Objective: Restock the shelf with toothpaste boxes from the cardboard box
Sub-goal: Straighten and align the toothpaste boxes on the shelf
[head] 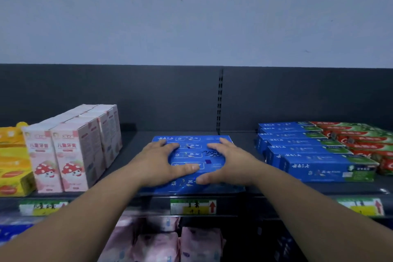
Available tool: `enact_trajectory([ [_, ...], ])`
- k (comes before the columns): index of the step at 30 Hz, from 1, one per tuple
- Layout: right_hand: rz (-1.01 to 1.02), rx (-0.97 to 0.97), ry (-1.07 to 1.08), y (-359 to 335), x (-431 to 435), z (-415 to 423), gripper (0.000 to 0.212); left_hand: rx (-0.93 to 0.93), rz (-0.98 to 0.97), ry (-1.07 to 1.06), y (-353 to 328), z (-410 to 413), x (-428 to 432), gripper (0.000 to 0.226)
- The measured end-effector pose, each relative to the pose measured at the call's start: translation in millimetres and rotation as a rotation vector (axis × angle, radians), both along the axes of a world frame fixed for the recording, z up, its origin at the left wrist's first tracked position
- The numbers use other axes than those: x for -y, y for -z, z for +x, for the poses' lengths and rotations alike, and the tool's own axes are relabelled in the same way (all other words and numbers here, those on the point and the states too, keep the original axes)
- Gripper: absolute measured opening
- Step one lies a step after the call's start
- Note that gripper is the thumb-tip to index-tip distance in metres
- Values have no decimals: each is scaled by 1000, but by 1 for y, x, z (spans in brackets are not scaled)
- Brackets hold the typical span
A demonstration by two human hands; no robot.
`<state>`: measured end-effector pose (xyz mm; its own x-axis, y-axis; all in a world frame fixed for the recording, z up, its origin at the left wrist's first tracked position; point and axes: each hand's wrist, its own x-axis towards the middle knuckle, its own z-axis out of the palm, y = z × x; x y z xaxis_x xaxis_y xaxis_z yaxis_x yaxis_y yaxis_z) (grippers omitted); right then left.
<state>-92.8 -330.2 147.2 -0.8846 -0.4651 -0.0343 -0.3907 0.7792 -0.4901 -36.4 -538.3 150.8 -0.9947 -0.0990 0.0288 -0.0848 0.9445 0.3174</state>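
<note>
Centrally, a wrapped blue pack of toothpaste boxes lies flat on the dark shelf, its front edge at the shelf lip. Left hand and right hand rest spread on top, palms down, pressing rather than gripping. Bare shelf lies on both sides and behind. Pink cartons stand left; stacked blue boxes and red boxes lie right. Price tag below.

Both hands lie flat on a blue wrapped pack of toothpaste boxes at the shelf's front edge: left hand at 9 o'clock, right hand at 3 o'clock. Pink boxes stand left; blue boxes are stacked right.
</note>
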Motion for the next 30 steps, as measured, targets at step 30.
enact_trajectory([
  [30, -122, -351, 493, 2, -192, 53, 58, -357, 263, 473, -2, 27, -137, 64],
])
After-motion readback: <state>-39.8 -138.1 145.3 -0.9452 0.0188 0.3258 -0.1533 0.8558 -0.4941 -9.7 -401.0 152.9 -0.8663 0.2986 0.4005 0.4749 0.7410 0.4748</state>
